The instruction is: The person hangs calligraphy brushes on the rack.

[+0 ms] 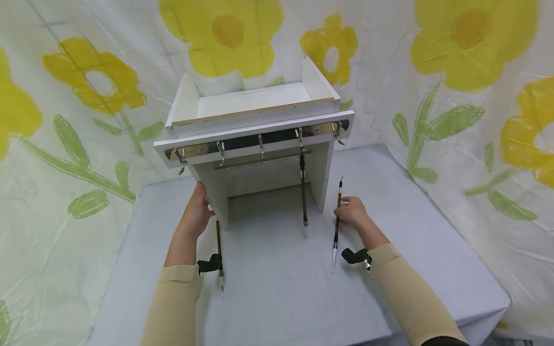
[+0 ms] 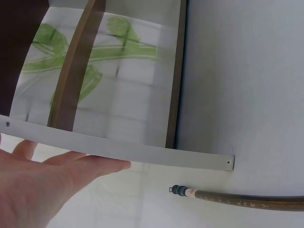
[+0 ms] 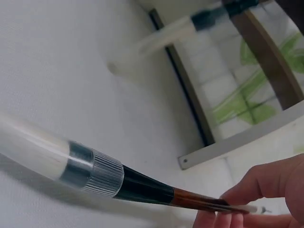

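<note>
A white wooden shelf rack (image 1: 255, 113) with a row of metal hooks (image 1: 261, 146) along its front rail stands on the table. My left hand (image 1: 195, 214) rests against the rack's left side panel (image 2: 114, 148), its fingers extended along the outer face. To the right of the rack, my right hand (image 1: 352, 211) pinches a calligraphy brush (image 3: 147, 184) by its brown handle, with the pale bristle end pointing down toward me. A second calligraphy brush (image 1: 304, 192) hangs bristles-down from a hook right of the middle. Near my left wrist, a third calligraphy brush (image 1: 219, 262) lies on the cloth.
A pale cloth covers the table (image 1: 277, 298). Behind and at the sides hangs a white curtain (image 1: 376, 105) with yellow flowers. Below the hooks, a thin crossbar (image 1: 259, 161) spans between the rack's side panels.
</note>
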Available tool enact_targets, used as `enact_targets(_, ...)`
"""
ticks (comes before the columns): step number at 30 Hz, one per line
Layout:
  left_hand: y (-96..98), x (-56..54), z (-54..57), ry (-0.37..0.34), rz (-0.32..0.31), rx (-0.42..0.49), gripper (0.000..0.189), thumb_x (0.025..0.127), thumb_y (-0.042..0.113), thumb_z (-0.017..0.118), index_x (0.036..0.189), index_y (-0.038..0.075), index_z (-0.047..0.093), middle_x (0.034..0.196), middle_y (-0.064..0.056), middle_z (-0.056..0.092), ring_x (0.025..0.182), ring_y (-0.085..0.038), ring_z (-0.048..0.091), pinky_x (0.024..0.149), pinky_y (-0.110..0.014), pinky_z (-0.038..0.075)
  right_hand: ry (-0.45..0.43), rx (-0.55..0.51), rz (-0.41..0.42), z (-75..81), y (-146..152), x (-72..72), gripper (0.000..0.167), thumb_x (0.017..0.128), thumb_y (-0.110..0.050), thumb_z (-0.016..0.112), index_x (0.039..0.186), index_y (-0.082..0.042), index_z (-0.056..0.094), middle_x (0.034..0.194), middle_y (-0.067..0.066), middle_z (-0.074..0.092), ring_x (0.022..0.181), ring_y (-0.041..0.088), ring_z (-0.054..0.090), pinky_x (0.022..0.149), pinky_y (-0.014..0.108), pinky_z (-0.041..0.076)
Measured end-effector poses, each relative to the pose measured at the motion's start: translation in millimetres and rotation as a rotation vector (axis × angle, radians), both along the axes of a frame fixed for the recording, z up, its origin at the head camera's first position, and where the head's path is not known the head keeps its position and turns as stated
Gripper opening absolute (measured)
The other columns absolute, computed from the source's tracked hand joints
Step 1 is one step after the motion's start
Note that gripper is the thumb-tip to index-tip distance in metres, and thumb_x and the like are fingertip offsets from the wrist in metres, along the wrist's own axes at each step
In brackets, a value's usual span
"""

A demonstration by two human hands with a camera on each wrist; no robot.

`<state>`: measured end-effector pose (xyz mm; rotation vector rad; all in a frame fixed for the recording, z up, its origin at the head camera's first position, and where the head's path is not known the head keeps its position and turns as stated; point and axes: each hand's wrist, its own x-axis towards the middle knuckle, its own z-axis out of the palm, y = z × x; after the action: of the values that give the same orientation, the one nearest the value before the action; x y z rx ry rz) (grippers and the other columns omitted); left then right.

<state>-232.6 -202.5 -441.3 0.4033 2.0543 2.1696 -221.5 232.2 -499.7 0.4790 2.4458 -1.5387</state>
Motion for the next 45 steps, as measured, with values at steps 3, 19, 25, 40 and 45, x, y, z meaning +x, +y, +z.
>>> enact_targets(3,1.2,-0.5,0.1,0.007,-0.002,-0.004,0.075,0.090,0.081,0.032,0.157,0.052,0.015,0.169,0.002,0.010,0.155,-0.035,0.003,0.108,-0.082,0.009,0.025,-0.168,-0.010,5.5,0.5,4.7,0.057,0.094,0.003,0.057,0.148,0.008,0.040,0.140,0.029,0.048,0.108,0.030,0.060,0.081,0.035,0.061)
enact_targets(19,1.7,-0.1,2.4,0.000,0.001,-0.008,0.073,0.091,0.079,0.033,0.156,0.054,0.013,0.169,0.003,0.006,0.156,-0.034,0.001,0.110,-0.081,0.008,0.319,-0.305,-0.026,69.3,-9.0,44.5,0.050,0.101,-0.004,0.059,0.148,-0.002,0.042,0.130,0.031,0.062,0.101,0.024,0.075,0.081,0.036,0.061)
enact_targets(25,1.0,0.7,1.3,0.002,0.001,-0.007,0.072,0.092,0.079,0.032,0.156,0.054,0.013,0.169,0.004,0.005,0.156,-0.034,0.000,0.109,-0.082,0.007,0.446,-0.318,-0.049,92.0,-14.2,61.3,0.050,0.097,-0.006,0.067,0.142,-0.003,0.048,0.120,0.029,0.068,0.091,0.018,0.076,0.077,0.036,0.061)
enact_targets(40,0.9,0.2,-1.6,-0.004,0.016,-0.009,0.077,0.092,0.079,0.033,0.158,0.051,0.008,0.170,-0.002,0.000,0.156,-0.037,-0.004,0.109,-0.082,0.005,0.640,-0.336,-0.023,138.2,-24.4,99.1,0.052,0.092,-0.010,0.075,0.138,-0.003,0.051,0.108,0.017,0.075,0.091,0.020,0.077,0.076,0.035,0.061)
enact_targets(45,1.9,1.2,-0.9,-0.009,0.026,-0.025,0.070,0.094,0.076,0.030,0.157,0.053,0.009,0.170,0.001,0.000,0.156,-0.036,-0.004,0.109,-0.082,0.005,0.671,-0.360,0.022,151.1,-30.6,110.5,0.052,0.090,-0.008,0.076,0.136,-0.003,0.053,0.107,0.018,0.075,0.091,0.024,0.077,0.075,0.037,0.061)
